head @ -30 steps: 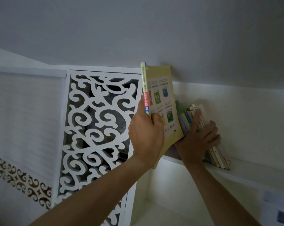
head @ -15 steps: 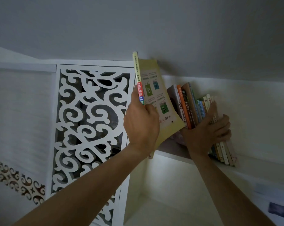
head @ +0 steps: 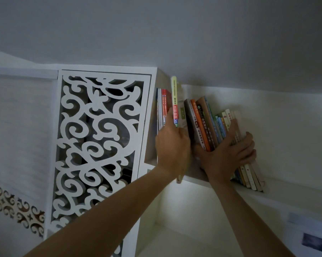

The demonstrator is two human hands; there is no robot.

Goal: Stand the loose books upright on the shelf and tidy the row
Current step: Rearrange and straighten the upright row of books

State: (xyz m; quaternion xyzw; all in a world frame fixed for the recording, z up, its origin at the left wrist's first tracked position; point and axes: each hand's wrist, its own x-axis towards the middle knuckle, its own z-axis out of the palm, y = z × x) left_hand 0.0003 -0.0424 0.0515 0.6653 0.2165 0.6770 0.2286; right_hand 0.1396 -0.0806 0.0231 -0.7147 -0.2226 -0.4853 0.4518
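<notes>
Room: dim — carved white fretwork panel (head: 99, 145) at 9 o'clock.
Left hand (head: 172, 145): fingers clamped on tall yellow book (head: 174, 101), upright.
Right hand (head: 228, 154): fingers spread, pressing leaning books (head: 202, 123).
Shelf (head: 286, 193): white — 3 o'clock.

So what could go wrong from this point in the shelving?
The tall yellow-spined book, gripped by the left hand, has its lower corner past the white shelf's edge and could slip off. The leaning row of books rests on the spread right hand; releasing early may topple it.
</notes>
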